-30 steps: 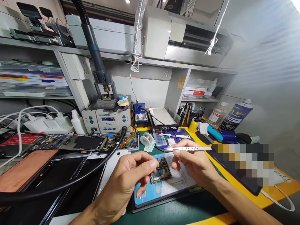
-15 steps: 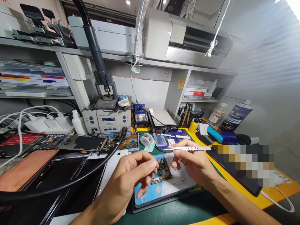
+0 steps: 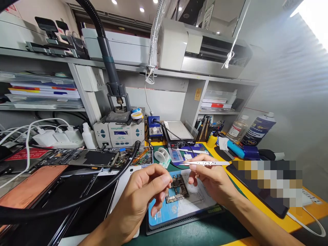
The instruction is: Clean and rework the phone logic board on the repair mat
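My right hand (image 3: 208,174) grips a pair of white tweezers (image 3: 214,163) between thumb and fingers. They lie nearly level, with the tips toward the left. My left hand (image 3: 147,189) is closed in a pinch, thumb pressed against the index finger; anything between them is too small or hidden to name. Below and between both hands a dark phone circuit board (image 3: 180,193) rests on a blue and white pad (image 3: 164,218). The left fingers cover part of the board's left side, and the tweezers are held above the pad's far edge, apart from the board.
A black hose (image 3: 102,191) curves across the left side over phone parts and screens. Behind stand a hot-air station (image 3: 120,135), a solder spool (image 3: 161,155) and a flat heating plate (image 3: 178,131). To the right are a dark phone (image 3: 256,191) and a spray can (image 3: 258,128).
The whole view has shifted slightly down and to the right at the back of the bench. Both hands and the tweezers keep nearly the same pose.
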Motion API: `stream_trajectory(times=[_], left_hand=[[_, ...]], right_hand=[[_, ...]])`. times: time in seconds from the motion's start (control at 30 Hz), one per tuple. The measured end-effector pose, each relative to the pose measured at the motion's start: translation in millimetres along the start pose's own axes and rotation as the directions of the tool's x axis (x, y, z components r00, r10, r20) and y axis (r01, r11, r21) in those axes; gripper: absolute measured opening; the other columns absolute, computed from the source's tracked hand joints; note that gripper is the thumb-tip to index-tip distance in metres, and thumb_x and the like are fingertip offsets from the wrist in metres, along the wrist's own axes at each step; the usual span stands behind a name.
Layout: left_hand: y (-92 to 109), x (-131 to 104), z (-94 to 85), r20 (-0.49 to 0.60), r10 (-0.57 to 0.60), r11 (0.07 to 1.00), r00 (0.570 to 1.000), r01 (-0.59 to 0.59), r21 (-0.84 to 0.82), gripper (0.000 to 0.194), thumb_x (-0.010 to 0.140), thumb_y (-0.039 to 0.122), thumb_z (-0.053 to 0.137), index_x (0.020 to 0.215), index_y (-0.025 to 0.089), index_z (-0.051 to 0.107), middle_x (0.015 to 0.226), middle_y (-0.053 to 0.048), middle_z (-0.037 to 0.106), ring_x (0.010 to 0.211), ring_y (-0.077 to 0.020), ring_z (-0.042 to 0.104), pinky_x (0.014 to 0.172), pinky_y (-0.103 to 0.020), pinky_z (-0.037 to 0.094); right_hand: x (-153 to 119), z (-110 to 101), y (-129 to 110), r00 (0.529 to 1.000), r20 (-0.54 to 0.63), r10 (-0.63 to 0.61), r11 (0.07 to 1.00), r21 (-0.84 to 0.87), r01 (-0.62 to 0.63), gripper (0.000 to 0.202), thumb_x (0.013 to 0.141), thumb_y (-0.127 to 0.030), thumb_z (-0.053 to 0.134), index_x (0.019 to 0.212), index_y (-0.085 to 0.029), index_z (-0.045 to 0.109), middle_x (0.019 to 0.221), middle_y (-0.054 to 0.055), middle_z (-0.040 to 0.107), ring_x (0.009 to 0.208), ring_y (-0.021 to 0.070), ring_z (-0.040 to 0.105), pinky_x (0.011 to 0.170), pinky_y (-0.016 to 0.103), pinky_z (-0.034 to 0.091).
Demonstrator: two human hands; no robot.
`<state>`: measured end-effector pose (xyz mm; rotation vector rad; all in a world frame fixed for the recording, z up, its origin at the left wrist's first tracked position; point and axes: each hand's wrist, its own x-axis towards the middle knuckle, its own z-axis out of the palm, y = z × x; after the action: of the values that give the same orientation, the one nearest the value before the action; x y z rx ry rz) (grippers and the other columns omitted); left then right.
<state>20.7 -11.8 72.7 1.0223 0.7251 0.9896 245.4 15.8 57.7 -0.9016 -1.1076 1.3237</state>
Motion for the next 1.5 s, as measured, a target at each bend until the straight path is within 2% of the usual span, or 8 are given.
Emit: stream_trajectory(times=[0.13,0.33,0.57,0.93,1.23,1.5], left_hand=[[2.9,-1.2,2.2,-0.033,0.027,1.000,0.999,-0.027,0.016,0.044,0.079,0.055,0.087,0.074,0.017,0.065,0.063,0.003,0.051,0.053,-0.0057,0.040,0.044,-0.018,0.031],[-0.7,1.0,-4.4,0.042,0.032,0.999,0.999,-0.032,0.001,0.041,0.083,0.054,0.086,0.077,0.018,0.067,0.063,0.003,0.053,0.052,-0.0061,0.043,0.044,-0.017,0.033],[-0.1,1.4,-3.1,0.009,0.029,0.999,1.000,-0.029,-0.017,0.040,0.081,0.053,0.088,0.078,0.016,0.072,0.063,0.002,0.055,0.051,-0.0050,0.041,0.043,-0.016,0.030],[-5.1,1.3,-10.5,0.100,0.064,0.995,0.993,-0.056,-0.085,0.033,0.086,0.045,0.084,0.077,0.017,0.070,0.065,0.002,0.055,0.051,-0.0050,0.045,0.045,-0.016,0.034],[1.8,3.8,-7.2,0.219,0.029,0.977,0.975,0.019,-0.213,0.032,0.088,0.045,0.080,0.081,0.019,0.064,0.059,0.002,0.055,0.045,-0.0047,0.037,0.040,-0.015,0.035],[0.6,4.2,-10.2,0.252,0.044,0.966,0.967,0.023,-0.256,0.031,0.095,0.046,0.074,0.085,0.020,0.062,0.058,0.002,0.056,0.043,-0.0048,0.037,0.040,-0.014,0.035]], right_hand=[[1.1,-0.8,1.5,1.000,0.003,-0.003,1.000,-0.007,0.003,0.034,0.068,-0.041,0.102,0.079,-0.018,0.078,0.078,0.005,0.078,0.052,0.0177,0.068,0.048,0.028,0.047],[2.0,-1.0,2.2,1.000,0.018,-0.009,1.000,-0.013,0.010,0.032,0.071,-0.040,0.100,0.081,-0.019,0.080,0.075,0.004,0.077,0.053,0.0176,0.068,0.049,0.028,0.046],[1.1,-2.5,2.8,1.000,0.018,-0.006,1.000,-0.003,0.006,0.031,0.072,-0.039,0.100,0.082,-0.017,0.080,0.076,0.003,0.077,0.054,0.0167,0.069,0.050,0.026,0.045],[1.5,-3.6,4.0,1.000,0.020,0.006,1.000,-0.006,-0.006,0.035,0.070,-0.040,0.101,0.081,-0.018,0.077,0.075,0.002,0.075,0.054,0.0170,0.069,0.052,0.027,0.046],[2.0,-3.0,4.2,1.000,0.008,0.014,1.000,0.003,-0.014,0.035,0.069,-0.041,0.102,0.079,-0.018,0.078,0.073,0.001,0.074,0.054,0.0159,0.069,0.051,0.025,0.045],[4.6,-3.1,5.0,1.000,0.008,0.020,1.000,0.005,-0.020,0.036,0.069,-0.040,0.102,0.079,-0.018,0.076,0.069,0.000,0.071,0.055,0.0166,0.070,0.051,0.025,0.045]])
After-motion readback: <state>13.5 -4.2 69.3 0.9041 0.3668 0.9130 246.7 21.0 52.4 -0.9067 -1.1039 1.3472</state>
